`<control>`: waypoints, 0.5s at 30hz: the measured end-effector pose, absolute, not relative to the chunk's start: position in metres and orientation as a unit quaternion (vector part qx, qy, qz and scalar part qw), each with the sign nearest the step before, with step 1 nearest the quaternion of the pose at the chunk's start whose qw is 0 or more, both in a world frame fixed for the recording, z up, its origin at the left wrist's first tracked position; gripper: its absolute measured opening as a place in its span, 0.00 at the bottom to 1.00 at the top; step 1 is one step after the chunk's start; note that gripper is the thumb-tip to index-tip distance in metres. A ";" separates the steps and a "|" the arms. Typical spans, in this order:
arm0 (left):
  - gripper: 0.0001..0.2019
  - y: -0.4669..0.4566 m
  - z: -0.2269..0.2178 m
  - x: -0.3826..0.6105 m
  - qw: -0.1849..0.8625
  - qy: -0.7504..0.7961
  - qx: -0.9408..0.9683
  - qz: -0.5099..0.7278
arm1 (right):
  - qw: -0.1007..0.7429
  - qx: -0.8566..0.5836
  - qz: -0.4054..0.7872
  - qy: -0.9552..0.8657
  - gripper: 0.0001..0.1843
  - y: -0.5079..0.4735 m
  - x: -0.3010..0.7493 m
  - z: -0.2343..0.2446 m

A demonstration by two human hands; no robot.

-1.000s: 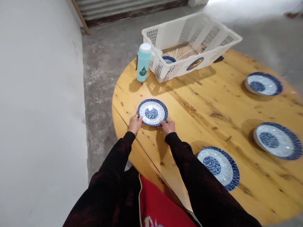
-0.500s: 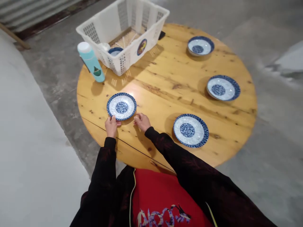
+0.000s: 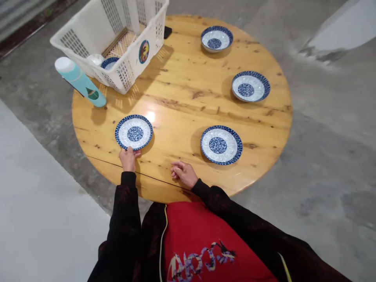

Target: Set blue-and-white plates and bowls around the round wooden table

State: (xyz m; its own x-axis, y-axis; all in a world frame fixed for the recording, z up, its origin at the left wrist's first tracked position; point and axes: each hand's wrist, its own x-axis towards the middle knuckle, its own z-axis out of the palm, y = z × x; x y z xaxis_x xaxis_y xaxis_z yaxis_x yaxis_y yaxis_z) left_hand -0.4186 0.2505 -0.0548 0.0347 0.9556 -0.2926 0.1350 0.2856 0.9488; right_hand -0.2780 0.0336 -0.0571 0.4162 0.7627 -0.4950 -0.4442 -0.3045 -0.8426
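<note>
A blue-and-white plate (image 3: pixel 134 132) rests at the left of the round wooden table. My left hand (image 3: pixel 128 159) grips its near rim, thumb over the edge and fingers beneath. To the right of it, my right hand (image 3: pixel 185 173) hovers near the table's front edge, its fingers curled in with nothing visible in them. Beyond that hand sits a second patterned plate (image 3: pixel 221 145). Two more blue-rimmed dishes, a deeper one (image 3: pixel 250 86) at the right and a bowl (image 3: pixel 216 39) at the far side, stand along the table's edge.
A white plastic basket (image 3: pixel 133 64) at the back left holds a blue-rimmed bowl (image 3: pixel 109 63) and other white ware. Beside it stands a light blue bottle (image 3: pixel 80 80). A dark flat object (image 3: pixel 167 32) lies behind the basket on the wooden table (image 3: pixel 176 113).
My right hand has drawn back from the left plate, toward me and to the right. The left hand stays on that plate's rim. The view has shifted to the right.
</note>
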 end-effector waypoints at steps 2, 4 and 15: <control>0.09 0.249 -0.055 -0.418 0.548 0.587 0.466 0.371 | 0.583 -0.617 0.519 -0.100 0.15 0.025 -0.272 -0.057; 0.08 0.249 -0.055 -0.419 0.547 0.588 0.466 0.370 | 0.588 -0.620 0.513 -0.078 0.16 0.015 -0.265 -0.057; 0.07 0.250 -0.058 -0.420 0.549 0.587 0.467 0.369 | 0.634 -0.653 0.414 0.031 0.23 -0.046 -0.221 -0.061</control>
